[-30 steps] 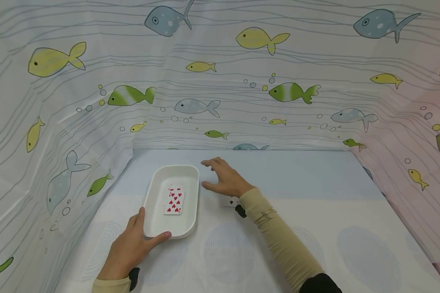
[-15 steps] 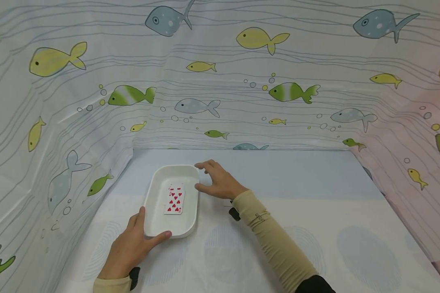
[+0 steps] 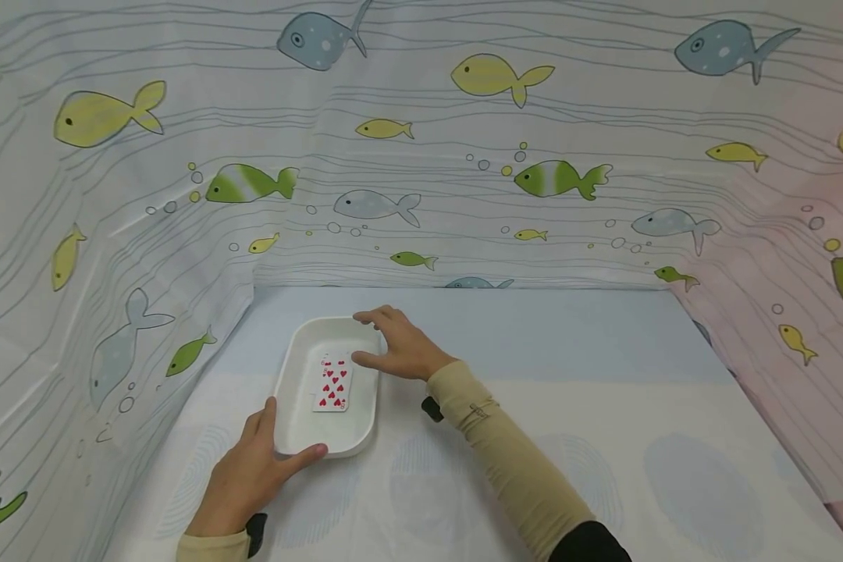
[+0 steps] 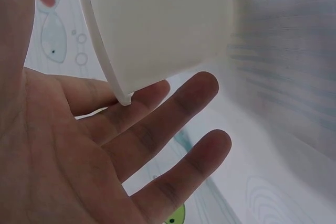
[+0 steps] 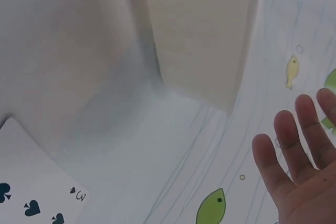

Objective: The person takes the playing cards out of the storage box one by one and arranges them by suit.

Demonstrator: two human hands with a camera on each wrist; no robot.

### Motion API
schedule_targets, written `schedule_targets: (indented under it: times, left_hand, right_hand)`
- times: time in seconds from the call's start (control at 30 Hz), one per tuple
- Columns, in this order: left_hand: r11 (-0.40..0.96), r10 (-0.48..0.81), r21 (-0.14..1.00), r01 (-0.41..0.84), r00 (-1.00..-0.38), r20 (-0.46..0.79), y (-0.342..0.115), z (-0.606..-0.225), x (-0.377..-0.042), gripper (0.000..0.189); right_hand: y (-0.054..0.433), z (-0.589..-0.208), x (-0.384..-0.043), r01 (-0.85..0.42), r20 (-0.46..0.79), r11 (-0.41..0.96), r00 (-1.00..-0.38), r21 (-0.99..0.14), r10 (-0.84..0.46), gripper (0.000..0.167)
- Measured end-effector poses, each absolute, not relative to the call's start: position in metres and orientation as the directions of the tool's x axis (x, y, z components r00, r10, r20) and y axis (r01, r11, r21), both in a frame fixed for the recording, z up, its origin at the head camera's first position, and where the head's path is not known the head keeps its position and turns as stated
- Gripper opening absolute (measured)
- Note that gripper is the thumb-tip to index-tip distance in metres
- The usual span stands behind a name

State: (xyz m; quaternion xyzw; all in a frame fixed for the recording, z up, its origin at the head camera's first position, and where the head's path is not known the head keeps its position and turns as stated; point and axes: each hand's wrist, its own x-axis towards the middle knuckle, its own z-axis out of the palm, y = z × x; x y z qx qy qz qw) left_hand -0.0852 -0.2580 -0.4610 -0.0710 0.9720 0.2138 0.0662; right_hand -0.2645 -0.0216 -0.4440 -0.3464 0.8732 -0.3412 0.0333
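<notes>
A white tray (image 3: 295, 390) stands on the table left of centre in the head view. Within it lies a playing card (image 3: 333, 386) with red hearts, and edges of other cards seem to show at its top. My left hand (image 3: 242, 468) holds the tray's near left corner, thumb on the near rim and fingers along the left side. My right hand (image 3: 407, 343) hovers at the far right rim, thumb and index finger apart over the tray, nothing seen between them. In the right wrist view its fingers (image 5: 287, 135) look nearly straight, beside the tray's outer wall (image 5: 202, 35).
A spade card (image 5: 29, 192) lies face up on the table in the right wrist view; the right forearm hides it in the head view. Fish-patterned sheeting (image 3: 464, 226) rises at the back and both sides of the pale table (image 3: 604, 343).
My right hand has moved left, from beside the tray to over its right rim. Its sleeve now covers the spade card on the table. The left hand and tray stay put.
</notes>
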Motion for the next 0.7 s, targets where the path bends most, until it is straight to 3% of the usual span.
schedule_targets:
  times: [0.47,0.7]
  left_hand:
    - [0.898,-0.108,0.407,-0.168,-0.98,-0.167,-0.258,-0.462,-0.084,0.132]
    - [0.897,-0.111,0.407,-0.173,-0.979,-0.172,-0.257,-0.462,-0.085,0.132]
  right_hand:
    - [-0.051,-0.441,-0.267,-0.622,0.174,0.553,-0.736,-0.554,-0.654,0.067]
    - [-0.064,-0.442,-0.271,-0.561,0.143,0.489,-0.741,-0.668,-0.656,0.067]
